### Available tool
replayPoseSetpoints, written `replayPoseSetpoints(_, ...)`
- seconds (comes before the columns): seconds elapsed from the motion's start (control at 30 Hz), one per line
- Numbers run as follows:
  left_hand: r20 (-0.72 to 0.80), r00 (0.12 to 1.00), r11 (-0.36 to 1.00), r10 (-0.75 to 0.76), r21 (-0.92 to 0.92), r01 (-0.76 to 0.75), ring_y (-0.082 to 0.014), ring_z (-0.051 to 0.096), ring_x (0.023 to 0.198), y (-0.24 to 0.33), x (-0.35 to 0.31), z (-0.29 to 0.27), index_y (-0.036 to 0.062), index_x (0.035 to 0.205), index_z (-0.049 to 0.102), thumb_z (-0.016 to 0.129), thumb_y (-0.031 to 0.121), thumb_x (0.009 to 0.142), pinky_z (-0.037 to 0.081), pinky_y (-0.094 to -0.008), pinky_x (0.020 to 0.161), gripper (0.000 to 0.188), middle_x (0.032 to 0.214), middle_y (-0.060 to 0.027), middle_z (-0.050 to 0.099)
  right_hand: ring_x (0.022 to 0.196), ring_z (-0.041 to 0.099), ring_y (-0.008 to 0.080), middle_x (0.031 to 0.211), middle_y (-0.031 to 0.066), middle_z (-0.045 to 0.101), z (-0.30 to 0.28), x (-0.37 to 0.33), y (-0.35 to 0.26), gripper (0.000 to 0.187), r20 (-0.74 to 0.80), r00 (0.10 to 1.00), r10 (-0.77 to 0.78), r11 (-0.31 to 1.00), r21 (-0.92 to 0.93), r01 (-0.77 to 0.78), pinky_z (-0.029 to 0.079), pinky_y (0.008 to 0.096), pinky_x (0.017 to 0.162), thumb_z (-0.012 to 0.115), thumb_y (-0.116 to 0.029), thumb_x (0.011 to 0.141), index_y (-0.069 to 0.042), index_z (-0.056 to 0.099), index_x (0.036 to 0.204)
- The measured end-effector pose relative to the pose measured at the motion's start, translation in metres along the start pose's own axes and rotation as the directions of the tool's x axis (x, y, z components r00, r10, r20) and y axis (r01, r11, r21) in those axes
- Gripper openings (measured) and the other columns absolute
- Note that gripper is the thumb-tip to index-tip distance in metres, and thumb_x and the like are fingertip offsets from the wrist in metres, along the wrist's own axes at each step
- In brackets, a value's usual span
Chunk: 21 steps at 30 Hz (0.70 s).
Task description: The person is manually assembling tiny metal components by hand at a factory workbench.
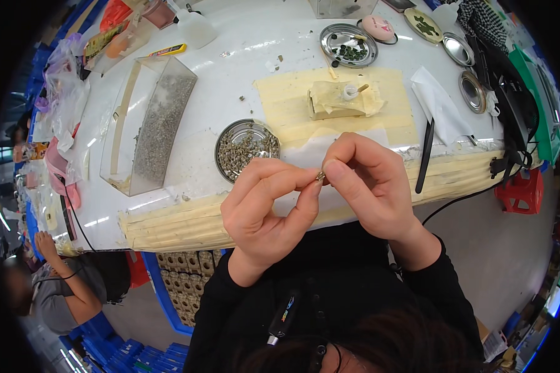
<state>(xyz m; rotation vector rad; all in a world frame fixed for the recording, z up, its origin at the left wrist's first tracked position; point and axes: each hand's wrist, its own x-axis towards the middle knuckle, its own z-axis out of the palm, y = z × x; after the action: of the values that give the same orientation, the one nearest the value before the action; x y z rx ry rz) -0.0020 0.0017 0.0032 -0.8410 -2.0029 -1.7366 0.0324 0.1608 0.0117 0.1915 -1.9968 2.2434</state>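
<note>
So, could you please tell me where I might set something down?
Mostly bare tabletop, with scraps, lies between the white bottle and the metal dish of green pieces. A narrower strip separates the clear bin from the dish of brownish bits. The right is crowded with black straps, the left with plastic bags.

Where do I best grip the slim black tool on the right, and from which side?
Probably mid-shaft on the black tool, pinched by the right hand from the left: it is long and slim, and its left flank looks bare, while a white sheet lies at its upper right. Its working end is unclear.
</note>
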Motion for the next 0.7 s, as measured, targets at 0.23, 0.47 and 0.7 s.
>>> replayPoseSetpoints(0.23,-0.015,1.000,1.000,-0.024,0.008,0.024,-0.0172,0.062,0.067,0.003,0.001,0.000,-0.0031,0.087,0.070,0.075,-0.009,0.070,0.047,-0.0261,0.059,0.019,0.078,-0.0090,0.065,0.068,0.053,0.0103,0.077,0.0035,0.061,-0.011,0.008,-0.006,0.010,-0.130,0.960,-0.248,0.933,-0.300,0.201,0.044,0.0235,0.063,0.068,-0.008,0.089,0.001,0.063,0.090)
replayPoseSetpoints(0.47,0.021,0.996,0.996,-0.084,0.020,0.083,-0.0150,0.058,0.079,0.004,-0.005,-0.003,-0.0059,0.094,0.067,0.068,-0.014,0.076,0.046,-0.0243,0.071,0.020,0.089,-0.0105,0.061,0.067,0.057,0.0169,0.076,0.0042,0.063,-0.043,0.039,-0.014,0.009,-0.100,0.810,-0.578,0.451,-0.866,0.215,0.045,0.0290,0.061,0.073,-0.006,0.082,-0.003,0.068,0.089)
replayPoseSetpoints(0.7,-0.059,0.998,0.999,-0.038,0.034,0.040,-0.0154,0.060,0.064,0.002,0.000,0.001,-0.0043,0.087,0.070,0.074,-0.012,0.069,0.047,-0.0247,0.058,0.020,0.076,-0.0091,0.064,0.067,0.056,0.0178,0.075,0.0038,0.063,-0.040,0.046,-0.008,0.008,-0.089,0.812,-0.577,0.462,-0.855,0.235,0.045,0.0287,0.061,0.073,-0.002,0.080,-0.003,0.069,0.086)
